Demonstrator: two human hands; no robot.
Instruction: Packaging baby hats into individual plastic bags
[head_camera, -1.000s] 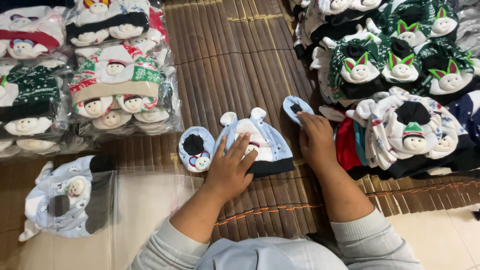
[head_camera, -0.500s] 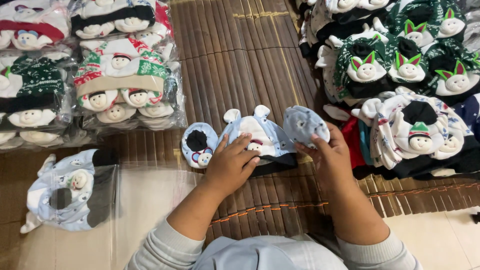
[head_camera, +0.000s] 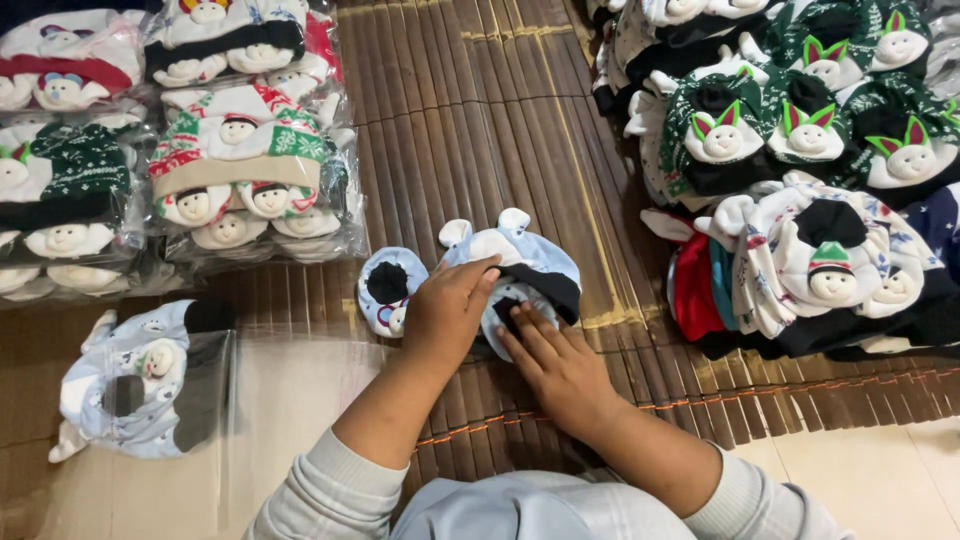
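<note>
brown bamboo mat (head_camera: 470, 110) on the floor, bagged baby hats (head_camera: 240, 170) left, loose hat pile (head_camera: 800, 200) right, left hand (head_camera: 450, 310) and right hand (head_camera: 560, 365) pressing flat, fingers apart, on a light blue hat (head_camera: 530, 260), blue bootie (head_camera: 385, 285) just beside

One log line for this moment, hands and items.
left hand: pressing light-blue baby hat | right hand: fingers at hat's black band | blue bootie: beside left hand | surface: bamboo mat

Soft even light, sharp, faint plastic glare

We see a brown bamboo mat (head_camera: 480, 120) w/ a pale blue baby hat (head_camera: 530, 262) & small bootie (head_camera: 385, 290) mid-mat, bagged hat sets (head_camera: 245, 170) at left, loose hat piles (head_camera: 800, 200) at right, tiled floor (head_camera: 880, 470) beyond.
</note>
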